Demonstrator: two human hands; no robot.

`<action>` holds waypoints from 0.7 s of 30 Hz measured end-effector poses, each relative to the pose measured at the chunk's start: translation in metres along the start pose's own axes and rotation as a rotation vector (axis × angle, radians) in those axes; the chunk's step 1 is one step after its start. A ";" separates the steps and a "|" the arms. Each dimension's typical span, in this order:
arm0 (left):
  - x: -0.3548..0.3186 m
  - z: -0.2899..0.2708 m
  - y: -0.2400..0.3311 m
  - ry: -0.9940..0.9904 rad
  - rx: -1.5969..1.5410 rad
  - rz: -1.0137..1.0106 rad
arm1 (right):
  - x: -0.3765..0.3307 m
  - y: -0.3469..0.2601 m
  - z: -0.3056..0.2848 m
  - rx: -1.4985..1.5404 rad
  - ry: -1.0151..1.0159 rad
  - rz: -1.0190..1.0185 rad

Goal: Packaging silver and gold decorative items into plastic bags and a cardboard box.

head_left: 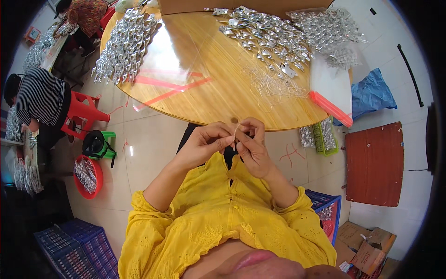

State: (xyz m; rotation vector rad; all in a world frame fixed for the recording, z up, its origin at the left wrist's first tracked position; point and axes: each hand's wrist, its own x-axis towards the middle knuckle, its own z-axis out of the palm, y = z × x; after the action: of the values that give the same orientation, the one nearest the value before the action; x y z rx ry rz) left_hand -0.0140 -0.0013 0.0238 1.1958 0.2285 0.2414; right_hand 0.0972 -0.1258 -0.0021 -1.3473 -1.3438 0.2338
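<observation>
1. Grip: left hand and right hand meet just below the table edge, fingertips pinched shut on a thin pale string held between them. Whether a small part hangs on it: cannot tell.
2. Progress (judged): mid-batch. Silver pieces in two heaps, left pile and right pile; loose strings lie unused near the right pile. Done vs. left per pile: cannot tell.
3. Surface: round wooden top w/ clear bags, red strips.
4. Room: pale tiled floor, red basket, blue crates, green tray, cardboard boxes. Other persons work at far left.
</observation>
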 end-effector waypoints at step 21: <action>-0.011 -0.022 -0.005 0.195 0.147 -0.130 | 0.011 -0.001 -0.022 1.277 0.232 0.573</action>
State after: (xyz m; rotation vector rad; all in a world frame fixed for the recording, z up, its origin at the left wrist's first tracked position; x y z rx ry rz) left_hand -0.0304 0.0131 0.0123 1.2983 0.4997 0.2297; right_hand 0.1172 -0.1291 0.0115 -0.5582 -0.3516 1.0738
